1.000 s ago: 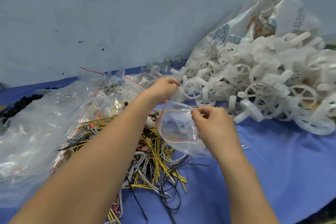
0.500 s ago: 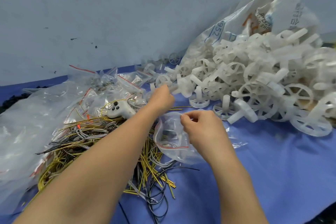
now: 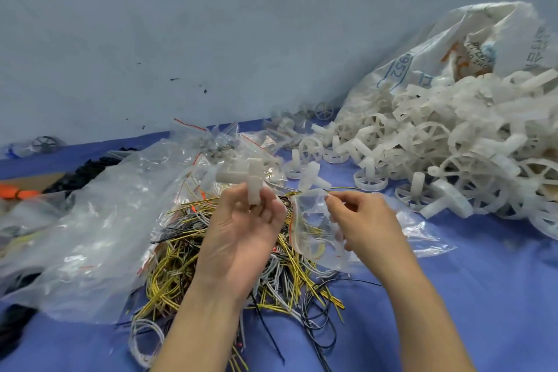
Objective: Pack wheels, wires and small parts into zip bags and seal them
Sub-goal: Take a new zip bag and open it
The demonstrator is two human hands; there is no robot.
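The left hand (image 3: 241, 235) grips white wheels (image 3: 252, 183), the right hand (image 3: 362, 220) pinches an unsealed zip bag (image 3: 314, 229); wheel pile (image 3: 453, 154) at two o'clock remains unpacked.

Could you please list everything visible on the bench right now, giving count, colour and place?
Blue table cover: one, under everything.
White plastic spoked wheels: large heap, far right.
Printed white woven sack: one, behind the heap.
Yellow, black and grey wires: tangled pile, centre.
Large clear plastic bags: crumpled pile, left.
Small red-striped zip bags: several, behind the wires.
Black small parts: pile, far left.
White wheel-and-axle piece: one, pinched in the left hand.
Clear zip bag: one, mouth held by the right hand.
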